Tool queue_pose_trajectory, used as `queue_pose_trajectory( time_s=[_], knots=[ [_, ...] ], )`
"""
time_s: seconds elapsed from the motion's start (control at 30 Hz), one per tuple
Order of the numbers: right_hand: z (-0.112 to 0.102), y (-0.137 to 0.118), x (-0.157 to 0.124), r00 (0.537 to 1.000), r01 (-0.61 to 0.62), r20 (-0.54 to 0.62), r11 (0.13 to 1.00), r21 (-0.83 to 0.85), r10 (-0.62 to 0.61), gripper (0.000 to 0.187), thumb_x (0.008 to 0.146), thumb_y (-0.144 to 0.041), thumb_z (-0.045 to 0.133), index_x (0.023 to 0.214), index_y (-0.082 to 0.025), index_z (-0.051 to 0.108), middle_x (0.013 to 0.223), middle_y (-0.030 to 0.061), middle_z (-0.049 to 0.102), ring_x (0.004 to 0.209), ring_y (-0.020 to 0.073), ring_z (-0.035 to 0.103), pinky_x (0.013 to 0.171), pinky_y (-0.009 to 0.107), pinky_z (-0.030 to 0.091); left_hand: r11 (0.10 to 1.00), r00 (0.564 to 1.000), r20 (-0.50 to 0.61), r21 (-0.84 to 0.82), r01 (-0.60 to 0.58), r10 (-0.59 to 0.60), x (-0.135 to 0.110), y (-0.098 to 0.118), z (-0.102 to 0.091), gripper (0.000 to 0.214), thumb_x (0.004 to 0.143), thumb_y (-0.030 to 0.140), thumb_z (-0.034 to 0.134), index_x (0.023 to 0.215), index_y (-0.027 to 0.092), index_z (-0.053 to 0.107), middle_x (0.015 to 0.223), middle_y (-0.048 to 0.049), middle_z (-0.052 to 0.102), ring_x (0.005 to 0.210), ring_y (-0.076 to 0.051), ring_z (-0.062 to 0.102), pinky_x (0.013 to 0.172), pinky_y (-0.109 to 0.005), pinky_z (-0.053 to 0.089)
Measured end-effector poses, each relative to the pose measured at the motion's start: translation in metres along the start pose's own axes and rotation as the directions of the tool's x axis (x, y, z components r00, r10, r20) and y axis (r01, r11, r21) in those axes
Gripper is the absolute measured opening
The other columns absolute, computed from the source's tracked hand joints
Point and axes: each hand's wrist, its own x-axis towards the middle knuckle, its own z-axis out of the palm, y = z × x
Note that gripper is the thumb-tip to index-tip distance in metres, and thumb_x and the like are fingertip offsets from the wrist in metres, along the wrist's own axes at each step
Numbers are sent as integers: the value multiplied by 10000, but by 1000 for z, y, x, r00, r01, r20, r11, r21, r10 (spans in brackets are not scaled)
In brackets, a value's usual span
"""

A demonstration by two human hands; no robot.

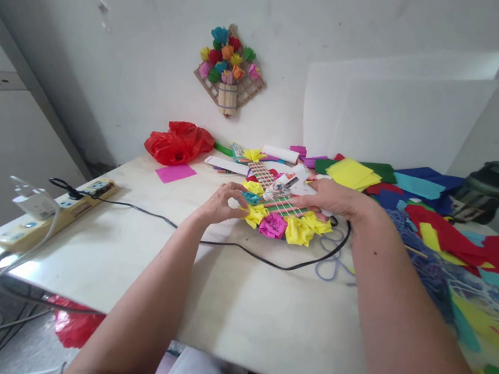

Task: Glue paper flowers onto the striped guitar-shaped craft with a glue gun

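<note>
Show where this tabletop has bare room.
Bare tabletop: between power strip and left forearm, nearer than the black cable; between the forearms, toward the near edge. Crowded: around the paper flowers, and rightward, with coloured paper and blue yarn.

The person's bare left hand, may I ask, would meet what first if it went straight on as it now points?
The left hand would most likely meet the crumpled teal paper flower first; depth is unclear, so they may be touching.
</note>
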Motion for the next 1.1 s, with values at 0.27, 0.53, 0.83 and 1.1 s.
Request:
queue_pose_trajectory(
  time_s=[0.27,0.53,0.83,1.1],
  knots=[
    [-3,-4,-1,997,28,65,999,17,-29,465,509,-381,807,861,-225,547,454,-52,459,337,95,373,327,257,327,999,999,7,-23,-33,33,0,0,1,68,629,217,704,685,202,668,1064,-50,569,1111,-231,489,987,-415,341],
    [-3,-5,-1,998,46,37,990,133,-52,394,571,-447,767,729,-216,491,457,-56,454,356,75,374,317,226,305,999,1000,-7,28,26,-25,1,1,2,54,617,240,715,661,213,696,976,-44,573,1022,-221,515,951,-398,369],
    [0,-3,5,988,157,-72,914,374,-140,355,643,-463,714,700,-182,504,483,-68,409,366,52,368,343,208,313,959,962,-93,-154,240,-255,4,5,-1,169,570,230,682,715,184,611,865,-6,574,832,-165,536,789,-332,448],
    [9,-4,10,979,202,-126,864,461,-162,374,630,-465,718,731,-189,486,475,-74,398,357,61,393,334,208,321,504,658,128,-541,673,-742,1,15,-3,505,643,276,664,1077,162,432,760,-30,562,608,-154,585,578,-332,531]
  ],
)
